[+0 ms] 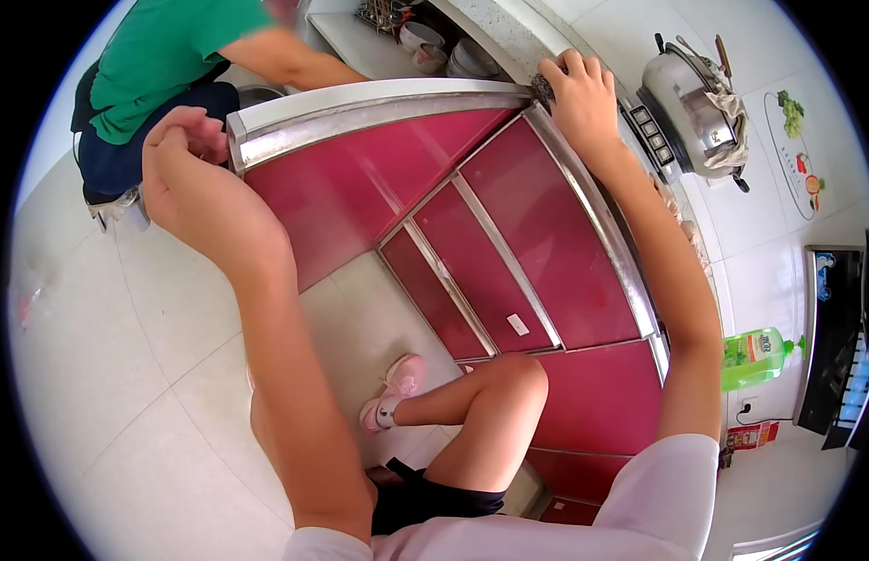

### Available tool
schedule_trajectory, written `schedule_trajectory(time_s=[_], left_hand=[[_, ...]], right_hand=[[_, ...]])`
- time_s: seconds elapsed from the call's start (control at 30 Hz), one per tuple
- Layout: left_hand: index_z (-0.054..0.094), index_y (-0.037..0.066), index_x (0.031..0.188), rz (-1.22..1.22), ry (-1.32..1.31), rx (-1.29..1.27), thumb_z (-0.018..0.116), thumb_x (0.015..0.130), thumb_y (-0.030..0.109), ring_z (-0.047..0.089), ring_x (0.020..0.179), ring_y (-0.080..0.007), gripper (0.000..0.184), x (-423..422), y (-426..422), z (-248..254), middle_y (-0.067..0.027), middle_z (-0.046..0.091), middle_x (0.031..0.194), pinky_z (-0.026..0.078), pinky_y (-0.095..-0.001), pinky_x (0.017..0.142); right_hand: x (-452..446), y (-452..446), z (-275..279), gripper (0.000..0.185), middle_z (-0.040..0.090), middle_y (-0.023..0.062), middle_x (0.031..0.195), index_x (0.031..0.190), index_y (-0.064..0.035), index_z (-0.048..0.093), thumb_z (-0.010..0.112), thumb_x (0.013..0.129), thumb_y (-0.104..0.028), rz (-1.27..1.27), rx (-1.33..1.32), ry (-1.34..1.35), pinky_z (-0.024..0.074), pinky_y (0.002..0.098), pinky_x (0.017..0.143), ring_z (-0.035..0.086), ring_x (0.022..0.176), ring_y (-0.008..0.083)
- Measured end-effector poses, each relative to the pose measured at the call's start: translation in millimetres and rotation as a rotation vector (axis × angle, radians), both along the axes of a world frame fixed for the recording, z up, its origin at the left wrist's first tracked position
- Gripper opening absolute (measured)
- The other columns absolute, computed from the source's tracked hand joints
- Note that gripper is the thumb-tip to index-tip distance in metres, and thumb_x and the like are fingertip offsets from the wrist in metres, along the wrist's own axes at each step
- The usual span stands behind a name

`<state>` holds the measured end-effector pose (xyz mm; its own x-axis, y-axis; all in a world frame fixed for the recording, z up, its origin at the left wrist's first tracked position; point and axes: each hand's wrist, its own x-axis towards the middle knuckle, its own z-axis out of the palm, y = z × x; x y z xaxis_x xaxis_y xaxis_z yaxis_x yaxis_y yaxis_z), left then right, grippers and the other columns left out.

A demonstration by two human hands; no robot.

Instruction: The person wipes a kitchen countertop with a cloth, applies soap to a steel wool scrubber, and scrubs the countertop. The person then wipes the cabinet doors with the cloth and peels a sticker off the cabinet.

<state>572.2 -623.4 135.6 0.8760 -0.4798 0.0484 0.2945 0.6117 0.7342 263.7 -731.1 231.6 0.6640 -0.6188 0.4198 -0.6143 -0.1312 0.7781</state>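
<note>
A dark, rough-textured scouring pad [543, 89] is under the fingers of my right hand [579, 98]. These fingers are bent over it and press it at the top edge of the cabinet, near the door's hinge side. My left hand [187, 164] is at the free end of the swung-out red cabinet door [360, 173]. Its fingers are loosely curled and hold nothing I can see; whether they touch the door's edge is unclear. Along the door's top runs a white and metal edge [360, 107].
Beyond the door crouches a person in a green shirt [163, 56], one arm reaching into the cabinet near stacked bowls [472, 61]. Red drawers [486, 271] face me. At right are a steel cooker [696, 112], a green pump bottle [757, 358] and a tiled wall [734, 220].
</note>
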Motion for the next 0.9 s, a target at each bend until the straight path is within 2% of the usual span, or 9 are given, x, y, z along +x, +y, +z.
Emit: schedule_trajectory(time_s=[0.13, 0.23, 0.33, 0.47, 0.53, 0.57, 0.63, 0.83, 0.9], left_hand=[[0.061, 0.003, 0.086, -0.082, 0.071, 0.017, 0.044, 0.090, 0.015, 0.050, 0.079, -0.0108, 0.021, 2, 3, -2, -0.0008, 0.055, 0.080, 0.040, -0.0225, 0.074], [0.061, 0.002, 0.086, -0.094, 0.102, 0.004, 0.045, 0.090, 0.015, 0.050, 0.079, -0.0114, 0.021, 4, 3, -4, -0.0013, 0.054, 0.081, 0.040, -0.0232, 0.075], [0.061, 0.003, 0.083, -0.037, 0.041, 0.020, 0.044, 0.087, 0.013, 0.047, 0.068, -0.0098, 0.020, 1, 3, -5, -0.0008, 0.053, 0.073, 0.040, -0.0225, 0.065], [0.062, 0.003, 0.084, -0.040, 0.075, -0.036, 0.044, 0.087, 0.012, 0.046, 0.067, -0.0095, 0.020, -5, 3, -6, -0.0005, 0.052, 0.073, 0.039, -0.0224, 0.064], [0.061, 0.002, 0.087, -0.083, 0.049, -0.012, 0.045, 0.090, 0.014, 0.050, 0.078, -0.0099, 0.020, -1, 3, -5, -0.0008, 0.053, 0.080, 0.041, -0.0233, 0.074], [0.061, 0.002, 0.087, -0.076, 0.044, -0.016, 0.045, 0.090, 0.014, 0.050, 0.078, -0.0099, 0.020, 0, 3, -4, -0.0008, 0.053, 0.080, 0.041, -0.0233, 0.074], [0.061, 0.003, 0.083, -0.051, 0.040, 0.033, 0.043, 0.086, 0.012, 0.044, 0.066, -0.0080, 0.020, 0, 2, -3, 0.0009, 0.050, 0.071, 0.037, -0.0220, 0.062], [0.061, 0.003, 0.081, -0.082, 0.036, -0.016, 0.043, 0.086, 0.011, 0.044, 0.066, -0.0078, 0.020, 4, 6, -5, 0.0011, 0.051, 0.072, 0.037, -0.0217, 0.062], [0.061, 0.002, 0.084, -0.082, 0.065, -0.011, 0.044, 0.088, 0.012, 0.047, 0.072, -0.0090, 0.020, 1, 7, -7, 0.0001, 0.052, 0.076, 0.039, -0.0220, 0.067]], right_hand=[[16, -30, 0, 0.029, 0.056, 0.0052, 0.101, 0.100, -0.0172, 0.063, 0.057, 0.076, -0.002, 0.040, 0.001, -0.010, 0.0405, 0.0372, 0.080, 0.053, 0.094, 0.0252], [29, -57, 0, 0.027, 0.057, 0.0061, 0.101, 0.101, -0.0163, 0.063, 0.061, 0.076, -0.006, 0.034, -0.008, -0.066, 0.0413, 0.0390, 0.081, 0.054, 0.095, 0.0262], [28, -54, 2, 0.031, 0.057, 0.0065, 0.101, 0.105, -0.0160, 0.062, 0.067, 0.074, -0.009, 0.042, -0.006, -0.105, 0.0415, 0.0405, 0.083, 0.055, 0.098, 0.0275], [8, -12, 4, 0.035, 0.057, 0.0053, 0.101, 0.105, -0.0168, 0.061, 0.070, 0.072, -0.010, 0.036, 0.037, -0.146, 0.0411, 0.0406, 0.083, 0.054, 0.099, 0.0269], [5, -8, 3, 0.035, 0.057, 0.0051, 0.101, 0.104, -0.0164, 0.061, 0.072, 0.071, -0.011, 0.030, 0.025, -0.147, 0.0408, 0.0407, 0.083, 0.054, 0.098, 0.0267], [8, -12, 2, 0.033, 0.057, 0.0053, 0.101, 0.103, -0.0160, 0.062, 0.072, 0.072, -0.013, 0.006, 0.026, -0.159, 0.0407, 0.0408, 0.083, 0.054, 0.099, 0.0266], [18, -31, 0, 0.032, 0.058, 0.0055, 0.101, 0.102, -0.0158, 0.063, 0.072, 0.072, -0.013, 0.023, 0.008, -0.147, 0.0408, 0.0406, 0.083, 0.054, 0.099, 0.0265], [34, -49, -3, 0.031, 0.058, 0.0055, 0.103, 0.103, -0.0153, 0.064, 0.071, 0.073, -0.013, -0.054, -0.003, -0.021, 0.0413, 0.0399, 0.084, 0.054, 0.101, 0.0265], [19, -30, 1, 0.031, 0.057, 0.0048, 0.102, 0.103, -0.0158, 0.064, 0.071, 0.073, -0.012, 0.056, 0.004, -0.126, 0.0413, 0.0402, 0.084, 0.054, 0.100, 0.0265]])
